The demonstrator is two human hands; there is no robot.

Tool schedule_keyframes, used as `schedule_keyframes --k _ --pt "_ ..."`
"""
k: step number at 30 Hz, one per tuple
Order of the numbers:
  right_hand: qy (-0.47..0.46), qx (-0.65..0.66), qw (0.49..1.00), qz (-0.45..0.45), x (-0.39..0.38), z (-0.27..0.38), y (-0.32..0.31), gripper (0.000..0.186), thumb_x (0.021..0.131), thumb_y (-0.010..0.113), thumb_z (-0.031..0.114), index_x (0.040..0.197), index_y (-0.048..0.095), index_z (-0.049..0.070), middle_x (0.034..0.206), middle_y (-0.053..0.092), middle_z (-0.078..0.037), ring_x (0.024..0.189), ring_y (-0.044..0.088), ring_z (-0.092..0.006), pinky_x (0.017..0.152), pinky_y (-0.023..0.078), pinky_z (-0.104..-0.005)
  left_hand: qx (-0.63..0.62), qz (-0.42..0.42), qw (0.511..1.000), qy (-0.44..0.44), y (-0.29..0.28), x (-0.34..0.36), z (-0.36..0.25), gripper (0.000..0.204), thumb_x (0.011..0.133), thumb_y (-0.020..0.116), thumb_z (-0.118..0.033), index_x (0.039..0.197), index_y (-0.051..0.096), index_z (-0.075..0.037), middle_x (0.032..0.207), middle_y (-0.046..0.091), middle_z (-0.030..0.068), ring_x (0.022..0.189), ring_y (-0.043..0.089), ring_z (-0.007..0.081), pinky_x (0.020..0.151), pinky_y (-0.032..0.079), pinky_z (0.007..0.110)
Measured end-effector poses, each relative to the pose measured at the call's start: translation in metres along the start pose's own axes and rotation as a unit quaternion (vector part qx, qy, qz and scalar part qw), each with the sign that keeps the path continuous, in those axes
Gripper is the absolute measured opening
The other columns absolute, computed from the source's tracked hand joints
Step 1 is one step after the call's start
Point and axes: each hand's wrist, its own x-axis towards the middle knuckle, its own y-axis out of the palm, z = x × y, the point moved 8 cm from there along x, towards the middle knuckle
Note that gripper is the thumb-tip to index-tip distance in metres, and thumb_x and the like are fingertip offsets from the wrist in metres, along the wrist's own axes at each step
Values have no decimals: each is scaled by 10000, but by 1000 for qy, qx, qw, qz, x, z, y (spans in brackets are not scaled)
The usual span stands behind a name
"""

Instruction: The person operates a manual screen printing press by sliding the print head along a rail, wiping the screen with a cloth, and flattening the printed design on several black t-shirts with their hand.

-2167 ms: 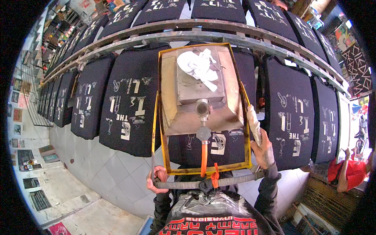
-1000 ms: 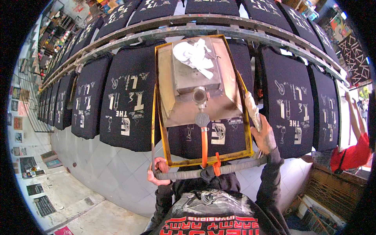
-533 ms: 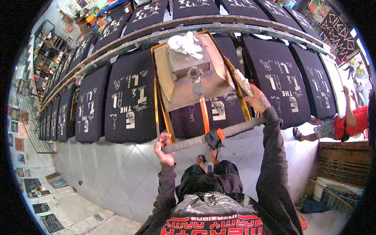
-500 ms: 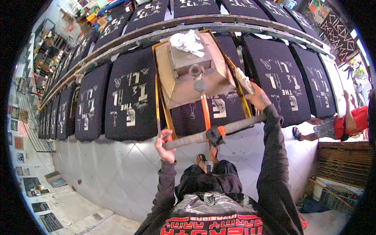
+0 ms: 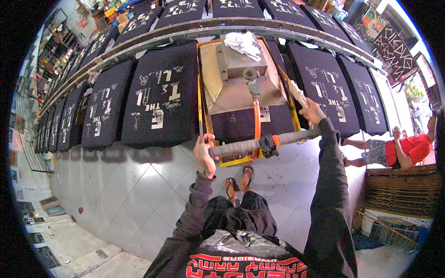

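Note:
A metal gas heater (image 5: 232,99) with a sloped hood sits in a yellow frame (image 5: 200,83) above a black T-shirt (image 5: 227,124) with white print. My left hand (image 5: 205,155) is closed around the frame's near left side, beside the end of a grey tape-wrapped bar (image 5: 241,147). A white-wrapped handle (image 5: 296,94) on the frame's right side is gripped in my right hand (image 5: 313,112). An orange hose (image 5: 257,123) runs from the heater's valve (image 5: 255,88) to the bar, where black material is bound around it. On the hood lies a crumpled white cloth (image 5: 243,45).
Black printed shirts (image 5: 160,92) lie in a long row on both sides of the heater. Behind them a rail (image 5: 185,34) separates another row. A person in a red top (image 5: 412,150) is at the right, near a folded brown lattice (image 5: 401,190). Pale floor tiles (image 5: 139,199) lie below.
The heater and its frame have shifted slightly right and away from me, both hands moving with them. The frame has straightened from its tilt. My feet have come further into view.

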Motion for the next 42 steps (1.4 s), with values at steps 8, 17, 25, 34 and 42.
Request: schedule_keyframes --k 8,17,25,34,42 --pt "28 13 999 -28 -76 2 2 609 734 620 17 1321 456 25 726 542 -34 562 479 -104 489 407 -286 2 -25 1000 1 -18 -55 -3 317 837 401 -263 1002 566 -47 755 452 -21 598 378 56 531 326 209" --pt "12 -66 992 -111 -170 -47 13 681 740 612 90 1373 383 -11 1133 588 -230 1043 570 -313 899 448 -392 -20 -44 998 -32 -41 -97 5 385 794 431 -310 947 558 19 622 393 -20 586 359 81 569 292 247" --pt "83 -11 991 -102 -218 -19 23 707 705 595 82 1370 377 -15 1141 576 -252 1039 566 -362 896 440 -409 -76 -16 995 -64 -65 -107 22 425 736 467 -294 956 551 60 599 436 9 540 354 86 550 303 251" --pt "109 59 974 -187 -264 -62 33 652 722 553 71 1355 411 -2 687 482 -30 476 424 -108 410 362 -268 -60 15 995 -82 -44 -61 11 488 695 466 -306 947 573 98 798 620 152 561 369 74 562 313 243" --pt "102 89 970 -200 -265 -74 35 660 733 542 89 1375 396 36 623 466 -8 427 407 -91 340 340 -255 -72 34 993 -83 -36 -42 6 476 725 473 -329 900 594 96 805 606 100 572 360 70 573 312 238"
